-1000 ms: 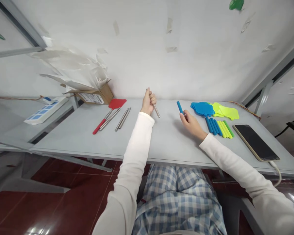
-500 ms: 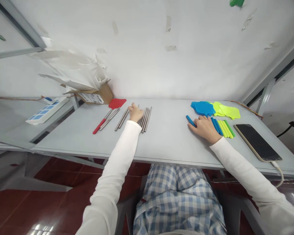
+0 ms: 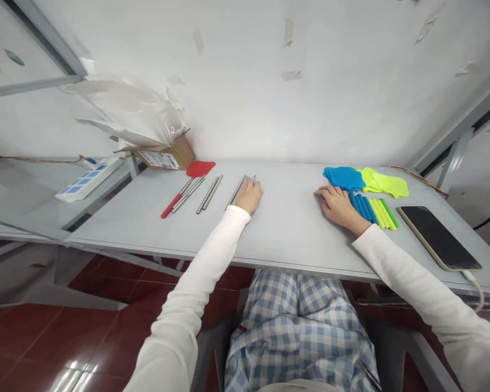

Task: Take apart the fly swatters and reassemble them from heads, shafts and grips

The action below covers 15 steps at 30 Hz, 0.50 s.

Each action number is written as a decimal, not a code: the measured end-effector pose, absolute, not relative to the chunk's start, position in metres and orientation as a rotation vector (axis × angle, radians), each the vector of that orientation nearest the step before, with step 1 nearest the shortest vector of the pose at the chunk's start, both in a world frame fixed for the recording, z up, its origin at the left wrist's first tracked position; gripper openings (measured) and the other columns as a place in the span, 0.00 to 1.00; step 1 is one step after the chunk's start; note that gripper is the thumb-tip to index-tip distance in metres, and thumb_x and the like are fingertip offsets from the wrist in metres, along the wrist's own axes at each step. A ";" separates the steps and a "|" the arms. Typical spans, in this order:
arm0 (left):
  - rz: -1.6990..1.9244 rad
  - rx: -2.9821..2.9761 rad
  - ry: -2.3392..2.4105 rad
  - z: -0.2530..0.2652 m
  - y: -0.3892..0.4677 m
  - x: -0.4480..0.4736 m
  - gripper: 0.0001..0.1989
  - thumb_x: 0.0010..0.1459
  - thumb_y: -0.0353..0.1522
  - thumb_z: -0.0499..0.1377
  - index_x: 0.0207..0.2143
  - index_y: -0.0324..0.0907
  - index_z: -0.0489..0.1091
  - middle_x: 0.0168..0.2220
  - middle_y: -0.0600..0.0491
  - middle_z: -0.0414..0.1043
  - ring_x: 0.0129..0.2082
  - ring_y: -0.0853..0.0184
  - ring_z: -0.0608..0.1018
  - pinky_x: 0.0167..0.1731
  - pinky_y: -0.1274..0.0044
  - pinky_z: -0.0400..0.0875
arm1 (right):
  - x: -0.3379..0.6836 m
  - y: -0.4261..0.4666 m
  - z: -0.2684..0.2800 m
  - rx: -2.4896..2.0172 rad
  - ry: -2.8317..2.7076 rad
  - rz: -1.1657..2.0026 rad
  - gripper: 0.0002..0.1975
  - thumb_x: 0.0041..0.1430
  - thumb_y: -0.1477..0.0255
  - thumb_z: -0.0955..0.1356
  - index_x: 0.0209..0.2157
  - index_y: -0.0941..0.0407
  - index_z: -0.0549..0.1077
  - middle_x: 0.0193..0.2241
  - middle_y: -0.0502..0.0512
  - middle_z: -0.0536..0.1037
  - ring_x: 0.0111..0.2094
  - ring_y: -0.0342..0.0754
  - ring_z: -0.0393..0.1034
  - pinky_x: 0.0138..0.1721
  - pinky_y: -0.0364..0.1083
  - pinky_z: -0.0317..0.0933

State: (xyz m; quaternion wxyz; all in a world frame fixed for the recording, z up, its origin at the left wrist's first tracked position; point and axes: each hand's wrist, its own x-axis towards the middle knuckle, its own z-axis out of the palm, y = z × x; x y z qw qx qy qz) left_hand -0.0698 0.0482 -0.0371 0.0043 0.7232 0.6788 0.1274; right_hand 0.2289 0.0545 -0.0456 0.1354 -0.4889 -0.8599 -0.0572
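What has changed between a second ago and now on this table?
The left hand has come down over slim silver metal rods on the grey table; earlier it gripped rods in the air. The right hand moved right to the row of blue cylindrical tubes; the tube it held no longer shows in its fingers. The flat red paddle head and black-screened phone stayed put.

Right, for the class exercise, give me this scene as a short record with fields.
Left hand: over slim silver metal rods, partly hiding them
Right hand: at the left side of the blue cylindrical tubes; grip unclear
Beside blue tubes: yellow cylindrical tubes, green cylindrical tube
Behind tubes: flat blue pieces, flat yellow pieces
Far right: black-screened phone
Surface: grey table
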 end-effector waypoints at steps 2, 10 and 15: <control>0.383 2.268 2.130 -0.037 0.045 -0.075 0.22 0.65 0.28 0.45 0.57 0.35 0.67 0.63 0.36 0.63 0.63 0.53 0.66 0.62 0.63 0.58 | 0.235 0.055 -0.047 -1.468 -2.441 -0.216 0.24 0.55 0.81 0.58 0.52 0.60 0.71 0.51 0.67 0.71 0.48 0.60 0.63 0.46 0.54 0.55; 0.437 2.172 2.149 -0.032 0.028 -0.092 0.30 0.58 0.18 0.44 0.58 0.44 0.68 0.66 0.44 0.60 0.67 0.59 0.62 0.63 0.62 0.58 | 0.251 0.056 -0.051 -1.568 -2.282 -0.287 0.21 0.55 0.79 0.60 0.47 0.60 0.75 0.43 0.67 0.69 0.42 0.60 0.63 0.43 0.54 0.57; 0.429 2.151 2.188 -0.032 0.024 -0.100 0.33 0.56 0.17 0.44 0.59 0.47 0.68 0.66 0.48 0.60 0.67 0.60 0.62 0.62 0.60 0.59 | 0.253 0.055 -0.050 -1.631 -2.223 -0.307 0.21 0.52 0.82 0.60 0.45 0.59 0.76 0.44 0.67 0.69 0.43 0.59 0.62 0.43 0.54 0.57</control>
